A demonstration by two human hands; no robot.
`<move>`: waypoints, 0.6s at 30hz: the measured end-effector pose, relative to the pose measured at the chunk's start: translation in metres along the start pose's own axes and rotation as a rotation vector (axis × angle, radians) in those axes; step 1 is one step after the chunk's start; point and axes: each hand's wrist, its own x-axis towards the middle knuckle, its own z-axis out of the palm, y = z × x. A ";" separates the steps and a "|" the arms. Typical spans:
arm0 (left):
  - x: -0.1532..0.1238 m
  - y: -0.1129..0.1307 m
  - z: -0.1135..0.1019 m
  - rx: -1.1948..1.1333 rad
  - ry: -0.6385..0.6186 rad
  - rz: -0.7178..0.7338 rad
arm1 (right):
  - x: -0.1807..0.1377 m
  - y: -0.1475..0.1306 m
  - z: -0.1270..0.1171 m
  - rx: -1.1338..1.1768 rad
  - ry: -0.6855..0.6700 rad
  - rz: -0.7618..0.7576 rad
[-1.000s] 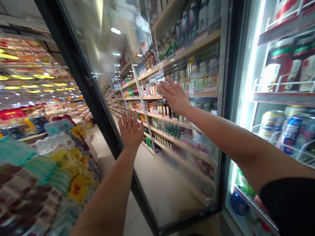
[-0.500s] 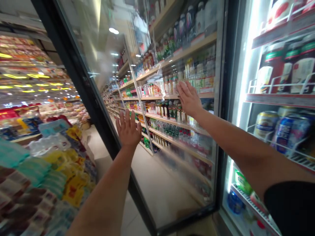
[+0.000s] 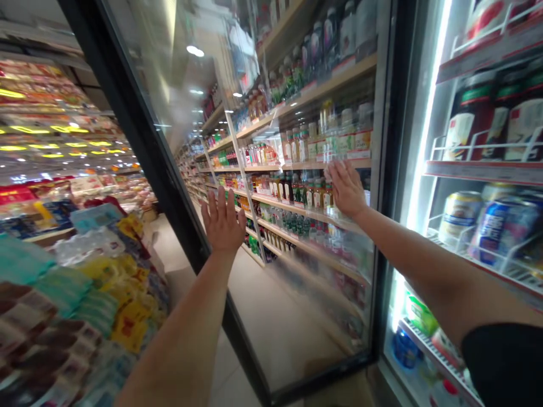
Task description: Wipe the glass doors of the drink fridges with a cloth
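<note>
Left hand (image 3: 223,221) at nine o'clock, fingers spread, flat on the glass door (image 3: 292,316), grasping nothing; right hand (image 3: 348,189) at two o'clock likewise; the door stands swung open, lit cooler shelves (image 3: 487,169) beyond uncovered.

The scene is brightly but unevenly lit: a white light strip (image 3: 428,130) running down the open cooler on the right blows out to pure glare and washes the cans (image 3: 458,217) beside it, while round ceiling lamps (image 3: 194,51) far down the aisle and yellow strip lights on the far left add warmer spots. The glass door (image 3: 271,237) carries a pale, milky sheen and faint reflections that soften the shelves seen through it. The wide lens bends the door frame and shelf lines toward the edges, and the packaged goods (image 3: 72,294) at near left are smeared and out of focus.
</note>
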 end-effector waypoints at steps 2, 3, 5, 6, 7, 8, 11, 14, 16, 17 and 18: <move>0.000 0.000 0.000 0.017 0.007 0.007 | -0.008 0.006 0.000 0.004 -0.024 -0.046; -0.001 0.001 0.000 0.029 0.013 0.013 | -0.008 0.010 -0.001 0.004 -0.008 -0.023; -0.001 0.001 0.000 0.042 0.020 0.022 | -0.006 0.017 -0.002 0.005 0.062 0.075; -0.001 0.001 0.000 0.038 0.019 0.022 | -0.006 0.019 -0.001 0.005 0.095 0.122; -0.001 0.001 0.001 0.029 0.015 0.018 | -0.007 0.020 -0.001 0.005 0.119 0.157; -0.001 0.001 0.001 0.017 0.010 0.012 | -0.012 0.018 0.001 0.003 0.128 0.175; -0.001 0.001 0.001 -0.008 0.001 0.001 | -0.039 0.008 0.006 -0.005 0.078 0.143; 0.000 0.000 0.001 -0.012 0.006 -0.001 | -0.057 0.002 0.007 0.005 -0.003 0.070; 0.000 0.000 0.002 -0.021 0.008 -0.004 | -0.050 0.006 0.004 0.006 -0.024 0.067; 0.000 -0.001 0.002 -0.027 0.005 -0.006 | -0.043 0.009 0.003 0.003 -0.021 0.085; 0.000 -0.001 0.002 -0.032 0.003 -0.008 | -0.035 0.011 0.001 -0.001 -0.012 0.111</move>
